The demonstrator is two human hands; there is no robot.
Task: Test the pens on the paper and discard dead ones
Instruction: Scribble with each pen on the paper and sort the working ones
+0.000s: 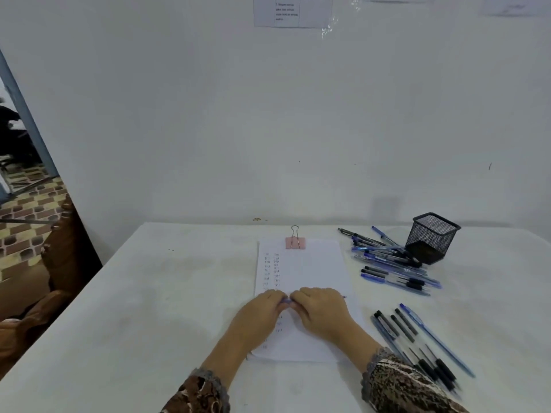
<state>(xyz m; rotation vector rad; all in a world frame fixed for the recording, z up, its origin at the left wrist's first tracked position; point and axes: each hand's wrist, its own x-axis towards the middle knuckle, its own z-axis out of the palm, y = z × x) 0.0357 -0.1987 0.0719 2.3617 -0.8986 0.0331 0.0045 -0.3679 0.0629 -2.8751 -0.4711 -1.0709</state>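
Hiding the pen are left hand, right hand.

Matt white paper, a black wire-mesh metal cup, glossy clear-plastic pens, matt white table.

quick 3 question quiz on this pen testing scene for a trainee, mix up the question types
1. True or false: the mesh pen cup stands to the left of the paper.
2. What clamps the paper's far edge? A) pink binder clip B) stapler C) rubber band
3. Fill in: the left hand and right hand together hold one ____ over the paper.

Key: 1 false, it stands to the right; 2 A; 3 pen.
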